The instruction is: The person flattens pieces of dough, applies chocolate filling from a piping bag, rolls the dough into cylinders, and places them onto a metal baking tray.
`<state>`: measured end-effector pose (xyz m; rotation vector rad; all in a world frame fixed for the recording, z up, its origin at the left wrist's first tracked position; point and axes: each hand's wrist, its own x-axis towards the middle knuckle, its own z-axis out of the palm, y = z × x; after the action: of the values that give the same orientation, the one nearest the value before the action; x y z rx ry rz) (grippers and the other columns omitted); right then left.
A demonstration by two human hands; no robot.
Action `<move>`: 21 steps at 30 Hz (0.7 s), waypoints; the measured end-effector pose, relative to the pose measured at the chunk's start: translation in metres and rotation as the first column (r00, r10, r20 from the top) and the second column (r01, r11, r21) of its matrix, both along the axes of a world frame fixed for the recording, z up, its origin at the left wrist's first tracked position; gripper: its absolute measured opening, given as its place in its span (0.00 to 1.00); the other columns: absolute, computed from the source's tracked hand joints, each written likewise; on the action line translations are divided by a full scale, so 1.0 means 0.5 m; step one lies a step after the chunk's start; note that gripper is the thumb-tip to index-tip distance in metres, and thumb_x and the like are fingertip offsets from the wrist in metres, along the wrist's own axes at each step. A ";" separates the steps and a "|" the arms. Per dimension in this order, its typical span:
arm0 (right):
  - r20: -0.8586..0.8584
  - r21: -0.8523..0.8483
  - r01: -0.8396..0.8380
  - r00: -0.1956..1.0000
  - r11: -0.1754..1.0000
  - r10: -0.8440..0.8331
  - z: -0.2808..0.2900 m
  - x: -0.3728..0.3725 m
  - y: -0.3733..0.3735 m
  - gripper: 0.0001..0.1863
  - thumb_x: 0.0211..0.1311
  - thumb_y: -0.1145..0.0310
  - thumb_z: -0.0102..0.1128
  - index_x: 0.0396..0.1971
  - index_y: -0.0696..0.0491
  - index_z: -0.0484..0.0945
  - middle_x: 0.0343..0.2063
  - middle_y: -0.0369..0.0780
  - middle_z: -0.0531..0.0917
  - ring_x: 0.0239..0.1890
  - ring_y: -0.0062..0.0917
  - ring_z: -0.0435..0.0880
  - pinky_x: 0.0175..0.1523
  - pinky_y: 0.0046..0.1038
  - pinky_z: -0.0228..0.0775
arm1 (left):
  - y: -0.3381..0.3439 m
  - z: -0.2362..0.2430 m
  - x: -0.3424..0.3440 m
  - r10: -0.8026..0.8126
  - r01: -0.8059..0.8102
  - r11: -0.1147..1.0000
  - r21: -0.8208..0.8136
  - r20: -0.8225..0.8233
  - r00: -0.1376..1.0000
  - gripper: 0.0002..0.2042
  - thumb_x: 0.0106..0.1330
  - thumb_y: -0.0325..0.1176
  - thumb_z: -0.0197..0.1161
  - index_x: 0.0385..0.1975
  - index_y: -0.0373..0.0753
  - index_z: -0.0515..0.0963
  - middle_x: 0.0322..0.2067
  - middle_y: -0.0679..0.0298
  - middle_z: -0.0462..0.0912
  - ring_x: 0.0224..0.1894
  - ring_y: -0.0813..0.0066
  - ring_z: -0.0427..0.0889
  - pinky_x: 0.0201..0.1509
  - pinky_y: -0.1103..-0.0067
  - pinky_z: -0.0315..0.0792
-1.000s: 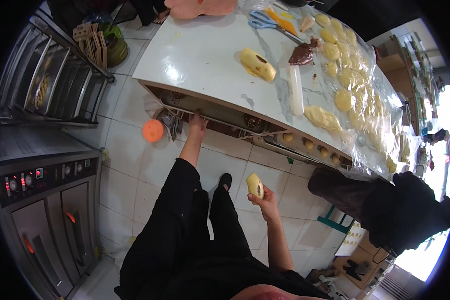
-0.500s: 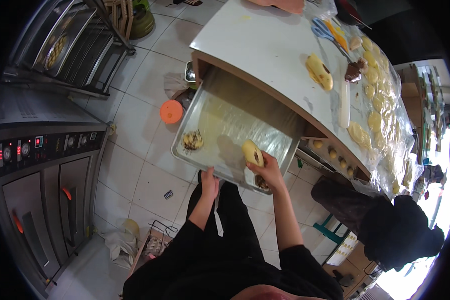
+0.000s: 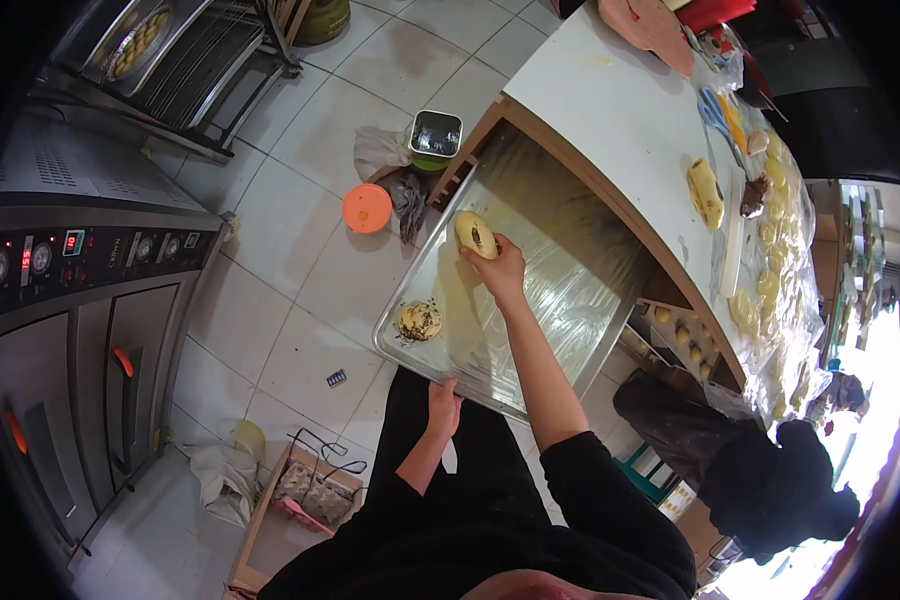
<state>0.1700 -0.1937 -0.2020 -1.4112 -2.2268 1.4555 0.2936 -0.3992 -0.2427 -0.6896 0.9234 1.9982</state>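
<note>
My right hand [image 3: 498, 270] reaches over a shiny metal baking tray [image 3: 398, 360] and holds an oval dough roll [image 3: 473, 231] with a dark filling showing in a slit on top. The roll appears to be just above the tray. On the tray's near left part lies a round dough piece [image 3: 419, 321] with dark sprinkles on and around it. My left hand [image 3: 444, 404] is closed on the tray's near rim. The tray's far part sits inside an opening under the worktable [image 3: 590, 110].
On the worktable lie a folded dough piece [image 3: 706, 193], a dark-filled bag [image 3: 755, 196], blue scissors [image 3: 715, 112] and several dough pieces under plastic [image 3: 768, 270]. An oven [image 3: 80, 330] stands at left, below a tray rack [image 3: 200, 70]. An orange lid [image 3: 367, 208] and egg-tray box [image 3: 305, 490] are on the floor.
My right hand has carried the dough roll to the far left part of the tray. My left hand keeps hold of the rim. The whole view has shifted.
</note>
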 end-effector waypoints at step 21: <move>0.022 0.576 -0.047 0.999 0.816 0.042 -0.029 -0.006 0.048 0.31 0.37 0.65 0.65 0.47 0.58 0.69 0.41 0.50 0.73 0.43 0.44 0.69 0.49 0.39 0.62 | 0.000 0.000 -0.006 -0.102 0.100 0.994 0.035 0.060 0.993 0.19 0.59 0.25 0.49 0.51 0.34 0.60 0.48 0.59 0.69 0.50 0.68 0.71 0.53 0.72 0.67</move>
<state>0.1671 -0.1697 -0.2164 -1.1543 -2.4186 0.6641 0.2906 -0.3990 -0.2426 -0.6699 0.8707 1.8889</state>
